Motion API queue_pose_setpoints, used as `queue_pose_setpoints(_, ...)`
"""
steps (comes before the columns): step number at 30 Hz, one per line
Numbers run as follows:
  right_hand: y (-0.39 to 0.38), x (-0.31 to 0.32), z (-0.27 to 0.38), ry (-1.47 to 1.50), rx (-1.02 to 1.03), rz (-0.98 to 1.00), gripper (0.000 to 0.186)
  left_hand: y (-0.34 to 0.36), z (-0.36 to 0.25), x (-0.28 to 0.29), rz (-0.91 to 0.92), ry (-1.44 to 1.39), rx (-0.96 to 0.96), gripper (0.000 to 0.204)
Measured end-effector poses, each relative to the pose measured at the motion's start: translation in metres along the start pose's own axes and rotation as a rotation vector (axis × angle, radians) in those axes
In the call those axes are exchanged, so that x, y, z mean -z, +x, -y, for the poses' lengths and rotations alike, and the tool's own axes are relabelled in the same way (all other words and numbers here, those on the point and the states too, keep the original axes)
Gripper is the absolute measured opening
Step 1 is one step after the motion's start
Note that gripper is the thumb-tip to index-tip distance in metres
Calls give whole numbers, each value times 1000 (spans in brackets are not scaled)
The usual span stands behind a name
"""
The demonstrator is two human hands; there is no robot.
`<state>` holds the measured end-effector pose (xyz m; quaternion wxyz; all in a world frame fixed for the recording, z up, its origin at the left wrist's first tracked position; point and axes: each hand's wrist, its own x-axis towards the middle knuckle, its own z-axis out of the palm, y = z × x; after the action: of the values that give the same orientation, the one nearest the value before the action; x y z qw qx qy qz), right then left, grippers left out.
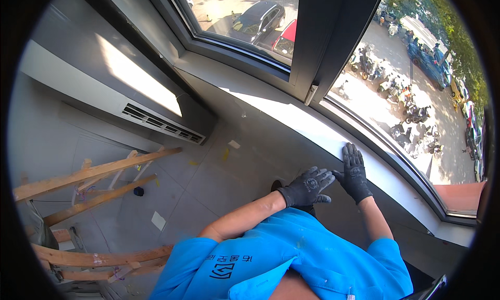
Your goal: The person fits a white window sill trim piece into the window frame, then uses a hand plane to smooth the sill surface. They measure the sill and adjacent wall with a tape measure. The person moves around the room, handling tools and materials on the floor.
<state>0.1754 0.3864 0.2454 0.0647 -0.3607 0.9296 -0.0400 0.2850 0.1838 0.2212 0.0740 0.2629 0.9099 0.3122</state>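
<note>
Both my hands wear dark grey work gloves and hold nothing I can see. My right hand (354, 175) is stretched out at the inner edge of the white window sill (388, 177), its fingertips on the sunlit surface. Beside it, my left hand (308, 187) is held in front of my body, fingers extended toward the right hand. The left fingertips come close to the right thumb; whether they touch I cannot tell. Above the sill stands a dark-framed window (325, 45), with a small light handle or latch (311, 95) low on its middle post.
At the left, wooden ladder-like frames (99, 174) stand on the grey tiled floor (182, 216). A white tile-like piece (158, 221) and a small dark object (138, 191) lie there. A long grey casing with a slotted vent (162, 124) runs along the left. Parked vehicles show outside.
</note>
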Motion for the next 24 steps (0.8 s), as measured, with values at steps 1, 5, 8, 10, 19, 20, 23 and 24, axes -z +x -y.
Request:
queue_pose_setpoints(1, -18, -7, -14, -27, -20, -44, 95, -14, -4, -3, 39, -11, 66, 75)
queue_pose_setpoints(5, -95, 5, -53, -38, -174, -34, 93, -119, 26, -20, -32, -100, 480, 66)
queue_pose_setpoints(8, -144, 5, -79, -138, -332, 38, 94, -216, 37, -44, -88, -156, 885, 66)
queue_pose_setpoints(10, -170, 5, -85, -208, -421, 98, 89, -278, 32, -86, -194, -68, 1041, 62)
queue_pose_setpoints(19, -192, -42, 75, 129, 171, 132, 46, -464, -79, -385, -476, -588, 1417, 52)
queue_pose_setpoints(20, -196, -46, 79, 151, 194, 203, 45, -482, -98, -420, -550, -645, 1455, 51)
queue_pose_setpoints(23, -214, -65, 77, 142, 237, 440, 44, -503, -161, -456, -517, -756, 1504, 53)
queue_pose_setpoints(24, -219, -70, 71, 133, 253, 460, 43, -511, -187, -462, -509, -741, 1490, 53)
